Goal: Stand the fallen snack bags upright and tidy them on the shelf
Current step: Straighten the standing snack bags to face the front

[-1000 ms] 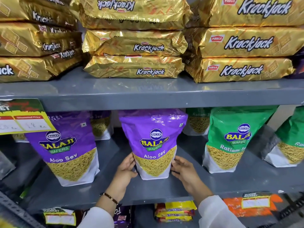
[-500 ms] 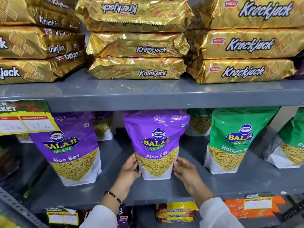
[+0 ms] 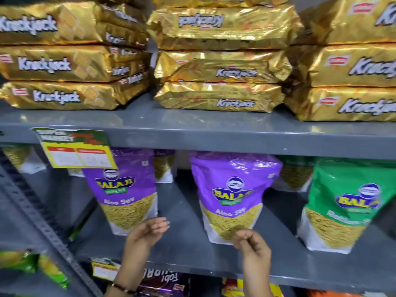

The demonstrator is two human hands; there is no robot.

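Observation:
A purple Balaji Aloo Sev bag point(image 3: 233, 189) stands upright at the middle of the grey shelf point(image 3: 184, 249). A second purple Aloo Sev bag point(image 3: 126, 196) stands upright to its left, and a green Balaji bag point(image 3: 342, 202) stands to its right. My left hand point(image 3: 147, 232) hovers between the two purple bags, fingers loosely spread, holding nothing. My right hand point(image 3: 250, 243) is in front of the middle bag's lower right corner with its fingers curled in and nothing in them. More bags stand behind, partly hidden.
Stacks of gold Krackjack packs point(image 3: 218, 99) lie on the shelf above. A yellow price tag point(image 3: 72, 148) hangs from that shelf's edge over the left purple bag. A slotted metal upright point(image 3: 42, 228) runs down the left. Dark snack packs point(image 3: 162, 281) sit on the shelf below.
Both hands have let go of the middle purple bag and drawn back and down. The bag stays upright. The view has shifted left and closer, with motion blur.

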